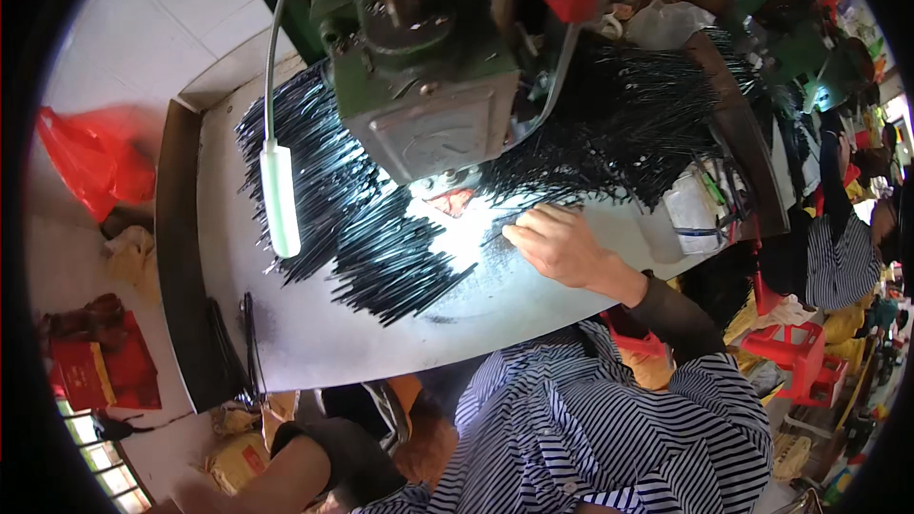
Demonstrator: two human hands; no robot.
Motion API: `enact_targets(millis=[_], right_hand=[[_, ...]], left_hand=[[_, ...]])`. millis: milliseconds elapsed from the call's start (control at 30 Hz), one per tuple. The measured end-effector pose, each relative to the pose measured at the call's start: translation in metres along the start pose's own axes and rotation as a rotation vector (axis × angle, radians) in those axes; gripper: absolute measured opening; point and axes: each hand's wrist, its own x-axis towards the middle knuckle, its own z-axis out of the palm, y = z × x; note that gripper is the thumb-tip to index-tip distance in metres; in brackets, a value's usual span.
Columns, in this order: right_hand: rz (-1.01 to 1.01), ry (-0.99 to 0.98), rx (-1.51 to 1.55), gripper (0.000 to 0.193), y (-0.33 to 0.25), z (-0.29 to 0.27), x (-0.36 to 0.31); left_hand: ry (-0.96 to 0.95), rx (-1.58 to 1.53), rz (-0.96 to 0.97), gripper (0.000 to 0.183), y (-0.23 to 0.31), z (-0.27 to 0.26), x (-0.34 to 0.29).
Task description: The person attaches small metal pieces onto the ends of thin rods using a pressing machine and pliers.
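Note:
My right hand (pixel 557 243) is closed in a pinch over the metal worktable (pixel 400 352), just right of the brightly lit spot below the green machine (pixel 419 86). Thin black rods (pixel 543 198) lie at its fingertips, and it seems to grip one; glare blurs the exact contact. Left of the lit spot spreads a large pile of black rods (pixel 400 266). A small reddish piece (pixel 452 202) sits under the machine head. My left forearm (pixel 286 476) reaches off toward the lower left, where my left hand (pixel 195 495) is blurred and cut by the edge, its fingers hidden.
A lit lamp (pixel 278 200) hangs on a bendable neck left of the machine. More black rods (pixel 628 105) heap behind my right hand. At the table's right stands a white container (pixel 695 209). Red stools (pixel 795 357) and a person in a striped top (pixel 843 262) are farther right.

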Motion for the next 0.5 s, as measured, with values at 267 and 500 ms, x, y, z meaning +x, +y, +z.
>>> enact_targets(millis=[267, 500], right_hand=[[-0.216, -0.343, -0.242, 0.016, 0.016, 0.025, 0.025], [-0.036, -0.068, 0.085, 0.019, 0.01, 0.027, 0.037]], left_hand=[[0.642, 1.52, -0.618, 0.015, -0.115, -0.051, -0.096], [0.512, 1.968, -0.641, 0.012, -0.184, -0.083, -0.142]])
